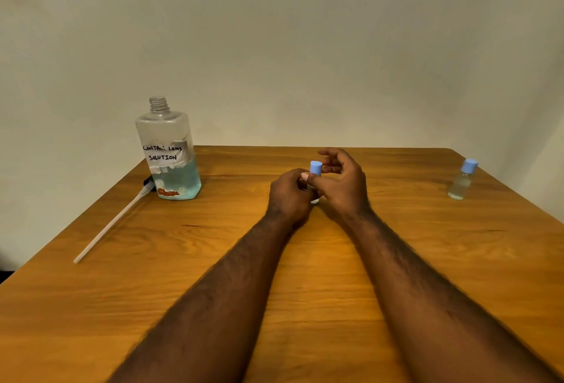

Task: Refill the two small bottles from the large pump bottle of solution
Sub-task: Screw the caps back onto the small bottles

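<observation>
Holding what, exactly?
— The left hand [288, 196] is wrapped round a small bottle [315, 200], upright at the middle of the table [183, 260]. The right hand [341, 187] pinches its smooth blue cap [316, 168], and the hands touch.

And the source?
— The large bottle [169, 153] stands far left, nearer the left hand. It's clear plastic with an open threaded neck, a taped paper label and blue liquid sitting low. Its pump [113, 223] lies beside it, the long tube running toward the near-left edge.

The other small bottle [462, 181]?
— Far right, capped, well apart
</observation>
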